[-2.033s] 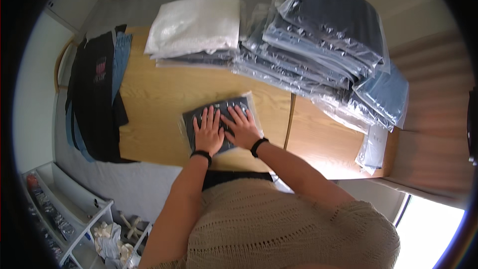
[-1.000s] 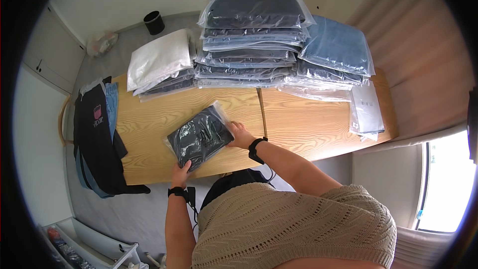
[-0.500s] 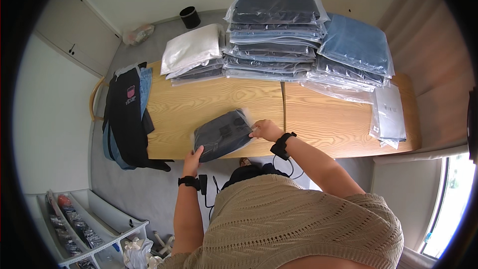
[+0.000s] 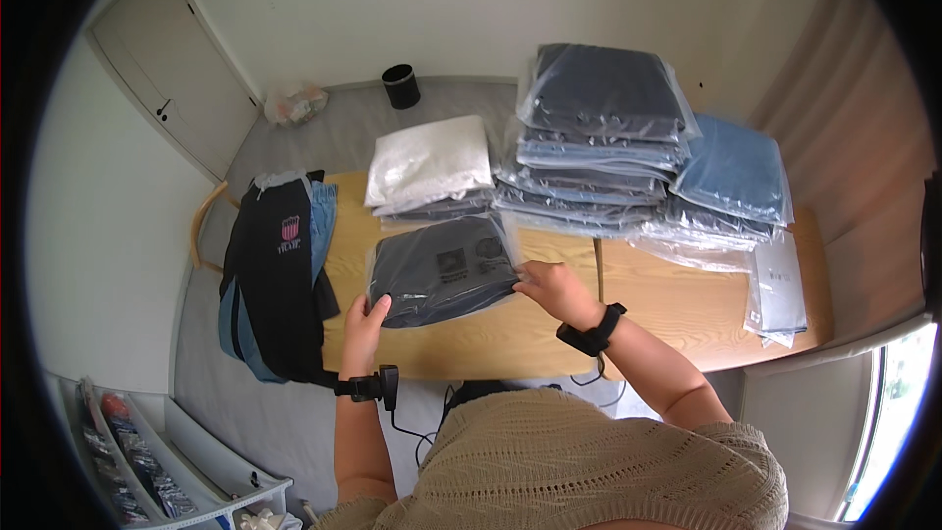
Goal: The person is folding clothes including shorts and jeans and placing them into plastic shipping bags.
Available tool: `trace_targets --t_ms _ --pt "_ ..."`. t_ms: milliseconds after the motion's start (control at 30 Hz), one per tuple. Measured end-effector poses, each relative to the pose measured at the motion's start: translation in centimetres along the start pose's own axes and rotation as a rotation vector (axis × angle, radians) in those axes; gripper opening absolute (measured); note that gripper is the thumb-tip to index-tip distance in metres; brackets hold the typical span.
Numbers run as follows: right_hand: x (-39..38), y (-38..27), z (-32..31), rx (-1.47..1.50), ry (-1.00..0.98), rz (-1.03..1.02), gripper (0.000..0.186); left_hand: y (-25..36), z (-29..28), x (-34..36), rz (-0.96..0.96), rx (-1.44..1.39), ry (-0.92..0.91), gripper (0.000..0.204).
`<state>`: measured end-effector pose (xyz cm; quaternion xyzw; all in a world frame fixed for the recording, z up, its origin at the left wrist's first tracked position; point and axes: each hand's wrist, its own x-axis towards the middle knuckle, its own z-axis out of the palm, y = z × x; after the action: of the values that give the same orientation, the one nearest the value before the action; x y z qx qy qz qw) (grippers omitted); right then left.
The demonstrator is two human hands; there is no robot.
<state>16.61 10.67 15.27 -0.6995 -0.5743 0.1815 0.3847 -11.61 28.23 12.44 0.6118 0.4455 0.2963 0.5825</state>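
Gripping the bagged dark garment [image 4: 444,270] by both ends, left hand [image 4: 365,319] and right hand [image 4: 549,287] closed on its edges, lifting it just above the table [image 4: 510,339] near the front edge. Keeping it level, avoiding plastic slipping, steering toward the white-topped stack [image 4: 430,165].

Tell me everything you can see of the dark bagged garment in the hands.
The dark bagged garment is a folded charcoal cloth in a clear, glossy plastic bag, with faint round prints on top. It is held slightly tilted above the wooden table; the left hand grips its near-left corner, the right hand its right edge.
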Motion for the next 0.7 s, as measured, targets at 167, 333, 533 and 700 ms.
trace_targets --t_ms 167,333,533,700 --pt "8.5 -2.3 0.2 -0.095 0.162 -0.069 0.024 5.0 -2.0 9.5 0.208 -0.074 -0.098 0.024" --pt "16.3 -0.9 0.4 -0.147 0.413 0.035 0.028 6.9 -0.7 20.1 0.373 -0.182 -0.213 0.027" --pt "21.8 7.9 4.9 -0.265 0.415 0.102 0.020 -0.8 1.7 30.9 0.280 0.093 -0.136 0.036" --pt "21.3 9.6 5.6 -0.215 0.333 0.300 0.021 -3.1 2.5 31.5 0.142 0.180 -0.094 0.046"
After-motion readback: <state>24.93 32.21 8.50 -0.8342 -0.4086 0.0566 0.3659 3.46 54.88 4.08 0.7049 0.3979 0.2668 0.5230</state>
